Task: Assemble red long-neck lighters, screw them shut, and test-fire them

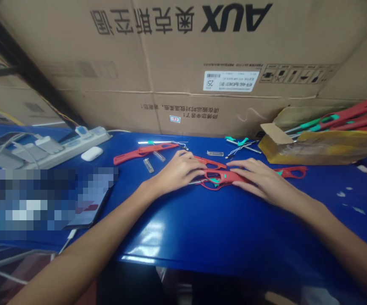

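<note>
Red plastic lighter casings (226, 175) lie together on the blue table in front of me, with a green trigger (215, 181) showing in one opening. My left hand (181, 169) reaches in from the left, its bent fingers on the left end of these casings. On the other side my right hand (259, 178) grips the handle part, fingers over it and thumb along the near edge. A thin metal rod (195, 182) sticks out below my left fingers. Partly behind my right hand is another red casing (293, 172). My palms hide some of the parts.
Another red casing (145, 152), clear tanks (215, 153), a metal tube (156, 142) and green triggers (236, 140) lie farther back. An open box (323, 148) holds red lighters. At left are a power strip (72, 148), a white earbud case (92, 153) and a phone (94, 203). A large carton (170, 63) stands behind.
</note>
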Motion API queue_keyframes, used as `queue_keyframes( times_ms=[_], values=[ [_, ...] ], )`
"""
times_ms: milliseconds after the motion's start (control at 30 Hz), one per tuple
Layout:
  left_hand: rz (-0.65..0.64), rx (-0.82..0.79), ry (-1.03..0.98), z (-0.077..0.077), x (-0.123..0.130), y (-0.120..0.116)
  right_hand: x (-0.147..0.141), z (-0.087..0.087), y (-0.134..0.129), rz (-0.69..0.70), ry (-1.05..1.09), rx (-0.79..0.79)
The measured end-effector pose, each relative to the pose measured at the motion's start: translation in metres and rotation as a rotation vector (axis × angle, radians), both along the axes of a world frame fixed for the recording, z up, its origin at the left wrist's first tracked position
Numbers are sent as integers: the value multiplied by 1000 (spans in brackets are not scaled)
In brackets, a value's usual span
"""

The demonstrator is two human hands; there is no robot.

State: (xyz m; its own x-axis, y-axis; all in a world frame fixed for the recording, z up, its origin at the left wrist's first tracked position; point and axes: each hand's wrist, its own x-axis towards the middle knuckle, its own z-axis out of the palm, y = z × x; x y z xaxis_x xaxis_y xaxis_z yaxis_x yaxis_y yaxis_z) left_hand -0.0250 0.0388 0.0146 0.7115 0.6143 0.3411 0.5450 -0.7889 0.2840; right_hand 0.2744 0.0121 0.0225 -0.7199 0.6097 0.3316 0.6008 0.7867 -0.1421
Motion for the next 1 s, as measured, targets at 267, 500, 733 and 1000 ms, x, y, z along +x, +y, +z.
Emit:
queue_keyframes(
  times_ms=[267,500,733,1000],
  values=[
    [-24,-55,16,10,-2,-5,0,-6,-1,-38,-59,3],
    [-28,-81,140,19,2,-14,3,-12,-1,-38,-35,-62],
    [-21,-51,207,18,1,-16,-1,-13,-1,-32,-52,-70],
    [-24,-60,245,17,-2,-13,-5,-12,-3,-5,-104,6]
  ],
)
